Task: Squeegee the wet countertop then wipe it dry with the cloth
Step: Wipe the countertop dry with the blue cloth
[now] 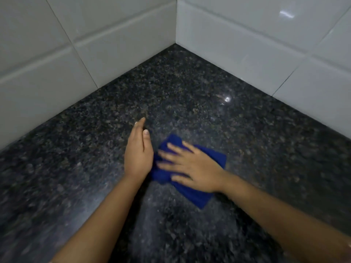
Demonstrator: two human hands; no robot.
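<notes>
White-tiled corner, dark granite tabletop: blue cloth is pressed flat under spread right hand; left hand flat, empty. Drying step; far corner likely wiped next.

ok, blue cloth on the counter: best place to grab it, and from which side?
Take the blue cloth at its free near corner, coming from above on the near-right side. It lies flat on the granite countertop, the right hand spread flat across its middle and the left hand at its left edge; only that corner juts clear.
</notes>
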